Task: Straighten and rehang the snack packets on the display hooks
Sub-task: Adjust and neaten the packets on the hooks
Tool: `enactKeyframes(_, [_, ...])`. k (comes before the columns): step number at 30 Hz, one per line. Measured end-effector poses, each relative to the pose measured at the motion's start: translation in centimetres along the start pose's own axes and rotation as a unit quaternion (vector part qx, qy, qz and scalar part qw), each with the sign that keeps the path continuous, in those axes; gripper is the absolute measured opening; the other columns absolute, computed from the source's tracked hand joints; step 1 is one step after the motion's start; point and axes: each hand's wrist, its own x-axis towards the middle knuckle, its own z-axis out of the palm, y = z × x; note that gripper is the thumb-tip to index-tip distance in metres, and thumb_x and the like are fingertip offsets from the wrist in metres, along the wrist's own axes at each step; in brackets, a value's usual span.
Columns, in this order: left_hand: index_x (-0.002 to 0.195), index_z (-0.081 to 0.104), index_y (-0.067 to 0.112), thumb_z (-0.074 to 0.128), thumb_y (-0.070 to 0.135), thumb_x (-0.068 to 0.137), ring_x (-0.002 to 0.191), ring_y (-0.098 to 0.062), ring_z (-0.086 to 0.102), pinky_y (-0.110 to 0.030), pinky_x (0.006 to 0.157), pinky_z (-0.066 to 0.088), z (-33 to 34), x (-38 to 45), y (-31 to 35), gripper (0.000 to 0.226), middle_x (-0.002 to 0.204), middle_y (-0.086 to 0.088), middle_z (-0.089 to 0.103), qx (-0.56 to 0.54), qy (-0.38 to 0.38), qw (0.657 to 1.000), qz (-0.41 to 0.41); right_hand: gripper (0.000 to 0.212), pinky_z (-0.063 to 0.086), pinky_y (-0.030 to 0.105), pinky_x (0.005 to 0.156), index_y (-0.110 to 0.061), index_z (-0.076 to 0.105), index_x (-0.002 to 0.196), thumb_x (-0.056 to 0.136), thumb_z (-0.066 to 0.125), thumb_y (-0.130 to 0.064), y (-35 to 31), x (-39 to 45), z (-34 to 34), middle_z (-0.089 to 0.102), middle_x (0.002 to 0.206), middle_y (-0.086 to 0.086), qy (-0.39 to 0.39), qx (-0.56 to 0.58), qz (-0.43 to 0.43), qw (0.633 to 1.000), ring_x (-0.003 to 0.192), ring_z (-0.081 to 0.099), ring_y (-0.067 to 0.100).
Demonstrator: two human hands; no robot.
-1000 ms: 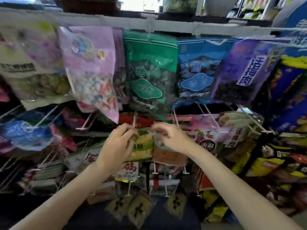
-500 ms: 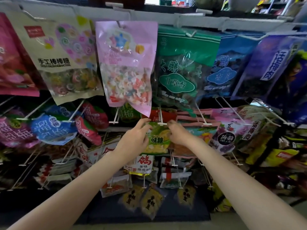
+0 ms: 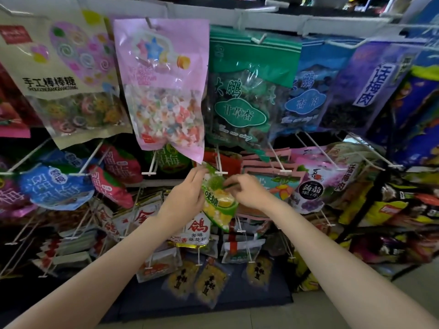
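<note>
Reaching forward, left hand [image 3: 184,198] and right hand [image 3: 247,191] pinching green-yellow packet [image 3: 219,203], apparently just below white hook [image 3: 219,167].

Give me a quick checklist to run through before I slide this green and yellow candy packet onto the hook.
1. Left hand grips the green and yellow packet: ok.
2. Right hand pinches its top edge: ok.
3. White hook tip in view just above the packet: ok.
4. Packet hanging straight: not ok, it tilts.
5. Packet's hole lined up with the hook: cannot tell.
6. Pink candy bag clear of the hook: not ok, its corner hangs beside it.
</note>
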Motion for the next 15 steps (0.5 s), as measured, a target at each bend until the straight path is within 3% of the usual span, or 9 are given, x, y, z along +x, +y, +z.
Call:
enactKeyframes(3, [0.140,0.028,0.008,0.043,0.005,0.093,0.098,-0.036,0.058,-0.046,0.078,0.048,0.5,1.7,0.2,0.050,0.146,-0.009,0.032,-0.016,-0.041,0.998,-0.042,0.032,0.046,0.020,0.086,-0.007,0.066,0.110,0.085,0.049,0.006,-0.2,-0.2,-0.1,0.067,0.111,0.006,0.032,0.007,-0.022,0.999,0.103,0.062,0.016])
enactKeyframes(6, [0.139,0.031,0.008,0.045,0.011,0.095,0.106,-0.036,0.054,-0.044,0.088,0.043,0.7,3.3,0.4,0.046,0.142,-0.012,0.033,-0.010,-0.061,0.996,-0.061,0.030,0.054,0.035,0.085,-0.010,0.072,0.092,0.085,0.046,0.005,-0.1,-0.2,-1.1,0.070,0.091,0.002,0.052,0.031,-0.025,0.998,0.089,0.068,0.021])
enactKeyframes(9, [0.127,0.045,0.009,0.049,0.016,0.094,0.090,-0.036,0.059,-0.043,0.077,0.047,0.5,3.8,0.3,0.034,0.129,-0.011,0.043,-0.001,-0.027,0.998,-0.052,0.035,0.056,0.041,0.078,-0.017,0.067,0.076,0.086,0.043,0.006,-0.4,-0.2,-1.8,0.068,0.080,-0.001,0.045,0.029,-0.047,0.997,0.077,0.070,0.022])
enactKeyframes(12, [0.091,0.056,0.014,0.049,0.018,0.095,0.073,-0.024,0.068,-0.024,0.058,0.050,0.3,3.4,-0.4,0.009,0.086,-0.003,0.060,-0.020,-0.080,0.996,-0.034,0.038,0.056,0.028,0.073,-0.016,0.066,0.073,0.087,0.041,0.008,-0.5,-0.1,-1.8,0.067,0.077,-0.003,0.016,0.033,-0.054,0.998,0.070,0.070,0.013])
enactKeyframes(15, [0.088,0.062,0.006,0.049,0.017,0.095,0.059,-0.010,0.067,-0.016,0.054,0.050,0.3,2.7,-1.0,0.018,0.076,-0.006,0.068,-0.054,-0.117,0.991,-0.044,0.038,0.056,0.022,0.067,-0.016,0.063,0.075,0.090,0.039,0.009,-0.1,0.6,-1.9,0.066,0.082,0.000,0.001,0.086,-0.037,0.996,0.064,0.069,0.007])
